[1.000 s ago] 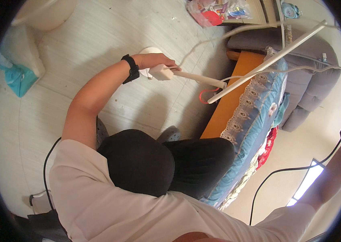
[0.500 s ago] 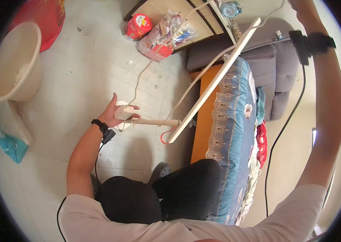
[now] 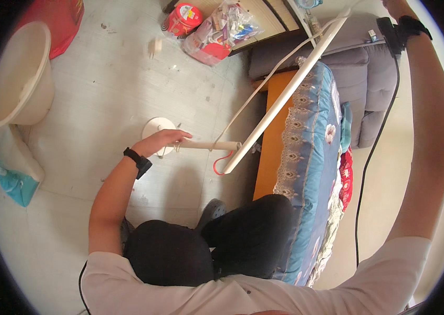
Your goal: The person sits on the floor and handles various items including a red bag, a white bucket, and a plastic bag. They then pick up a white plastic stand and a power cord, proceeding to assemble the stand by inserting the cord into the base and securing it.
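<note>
A white lamp stands on the floor in front of me: a round base, a pale post and a long slim light bar slanting up to the far right. My left hand is closed at the lower post, just over the base, its fingers together and its thumb hidden. A red wire loops out where bar and post meet. My right hand is raised at the upper right edge, near the bar's far end; its fingers are cut off by the frame. A white plug adapter appears by the red tub.
A red tub and a clear bag of packets sit by a cabinet. On the left are a cream basin and a red bag. A bed with a blue cover flanks my right, with a grey sofa behind.
The white adapter has left my left hand and now appears farther away, near the red tub. My left hand has turned over and closed at the lamp's lower post.
</note>
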A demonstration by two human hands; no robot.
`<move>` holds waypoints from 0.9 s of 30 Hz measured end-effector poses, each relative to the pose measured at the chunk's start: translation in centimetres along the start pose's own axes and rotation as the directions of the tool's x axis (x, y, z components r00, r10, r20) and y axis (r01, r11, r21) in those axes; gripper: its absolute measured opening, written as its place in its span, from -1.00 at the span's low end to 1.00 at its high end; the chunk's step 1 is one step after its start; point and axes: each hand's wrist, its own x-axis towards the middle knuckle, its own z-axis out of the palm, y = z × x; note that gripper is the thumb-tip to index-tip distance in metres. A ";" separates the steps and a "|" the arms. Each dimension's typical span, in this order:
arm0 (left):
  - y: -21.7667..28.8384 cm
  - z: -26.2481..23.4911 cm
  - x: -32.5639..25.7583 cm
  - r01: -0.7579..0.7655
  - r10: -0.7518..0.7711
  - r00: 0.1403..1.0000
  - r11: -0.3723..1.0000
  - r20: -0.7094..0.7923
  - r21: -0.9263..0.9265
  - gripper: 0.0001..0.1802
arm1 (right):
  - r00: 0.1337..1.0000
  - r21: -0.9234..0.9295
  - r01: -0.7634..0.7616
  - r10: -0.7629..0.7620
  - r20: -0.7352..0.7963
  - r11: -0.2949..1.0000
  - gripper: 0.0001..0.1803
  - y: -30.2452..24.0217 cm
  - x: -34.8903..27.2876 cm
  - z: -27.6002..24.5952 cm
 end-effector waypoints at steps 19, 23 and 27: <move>8.2 11.6 0.4 -0.480 0.644 0.747 0.694 -0.165 0.536 -0.38 | 0.942 0.700 -0.189 0.329 -0.070 0.689 -0.48 -14.2 -7.8 -5.8; 5.1 11.0 0.6 -0.499 0.673 0.626 0.734 -0.394 0.461 -0.24 | 0.890 0.677 -0.443 0.376 0.257 0.587 -0.54 -17.3 -6.7 -8.5; 3.5 9.3 0.4 -0.263 0.659 0.554 0.719 -0.509 0.644 -0.26 | 0.807 0.702 -0.578 0.416 0.418 0.416 -0.63 -21.4 -6.2 -11.1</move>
